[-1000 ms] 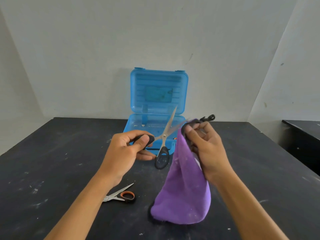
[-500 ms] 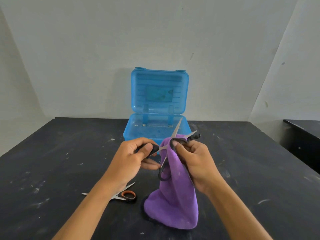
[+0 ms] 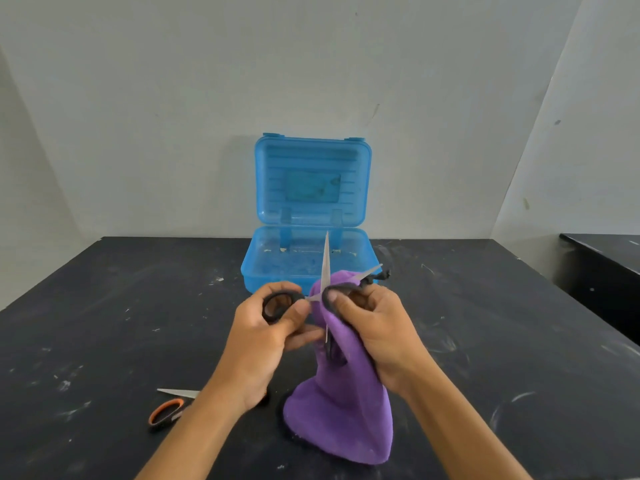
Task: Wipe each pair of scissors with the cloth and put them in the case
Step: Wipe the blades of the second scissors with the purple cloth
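My left hand [image 3: 266, 334] grips one black handle ring of a pair of black-handled scissors [image 3: 325, 265], whose blades stand spread, one pointing straight up. My right hand [image 3: 374, 327] holds the purple cloth [image 3: 343, 410] wrapped over the other handle and blade; a blade tip pokes out past the cloth to the upper right. The cloth hangs down and its lower end rests on the table. Behind my hands the blue plastic case [image 3: 353, 271] stands open with its lid upright. An orange-handled pair of scissors [image 3: 169, 408] lies on the table at the lower left, partly hidden by my left forearm.
The black table [image 3: 104, 323] is scuffed with white marks and backs onto a grey wall. A second dark surface [image 3: 606, 268] stands at the right, past a gap.
The scissors turned so one blade points straight up. My right hand slid the cloth down over the handle and closer to my left hand. The view shifted; the orange scissors appear further left.
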Demonstrator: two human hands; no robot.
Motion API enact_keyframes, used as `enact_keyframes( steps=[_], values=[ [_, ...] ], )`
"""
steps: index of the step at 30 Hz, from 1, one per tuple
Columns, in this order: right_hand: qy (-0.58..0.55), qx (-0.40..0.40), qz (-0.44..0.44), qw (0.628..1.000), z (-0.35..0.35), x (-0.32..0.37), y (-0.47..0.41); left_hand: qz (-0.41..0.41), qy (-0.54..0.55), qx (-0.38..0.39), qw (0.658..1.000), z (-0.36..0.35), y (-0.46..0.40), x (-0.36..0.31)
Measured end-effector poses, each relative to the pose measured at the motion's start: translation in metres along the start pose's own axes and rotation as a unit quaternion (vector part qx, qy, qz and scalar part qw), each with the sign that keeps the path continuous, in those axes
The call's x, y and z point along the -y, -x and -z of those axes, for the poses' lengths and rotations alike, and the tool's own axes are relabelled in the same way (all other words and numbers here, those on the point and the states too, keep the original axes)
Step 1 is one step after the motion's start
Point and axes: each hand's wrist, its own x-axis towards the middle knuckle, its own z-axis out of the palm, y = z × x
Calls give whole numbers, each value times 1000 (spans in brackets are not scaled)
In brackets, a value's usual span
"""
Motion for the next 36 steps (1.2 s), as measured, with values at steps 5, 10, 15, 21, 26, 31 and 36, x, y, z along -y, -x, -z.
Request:
enact_keyframes(
  steps=[5, 10, 15, 21, 26, 31, 36],
  values=[
    [-18, -6, -6, 1000, 0, -5, 2, -20, -30, -15, 999, 3, -3, 8],
    [-75, -56, -49, 994, -9, -3, -3, -23, -29, -3, 999, -2, -16, 7],
    [-75, -9, -21, 997, -1, 0, -6, -35, -38, 32, 998, 2, -20, 2],
    [-82, -28, -21, 996, 1, -5, -3, -32, -17, 59, 998, 9, -14, 8],
    [-92, -32, -8, 995, 0, -11, 0, -31, -17, 33, 999, 3, -13, 7],
    [-50, -33, 18, 998, 1, -15, 0, -33, -1, 25, 999, 3, -10, 6],
    [-22, -21, 11, 999, 0, -18, 0, -34, -8, 27, 999, 3, -8, 8]
  ],
)
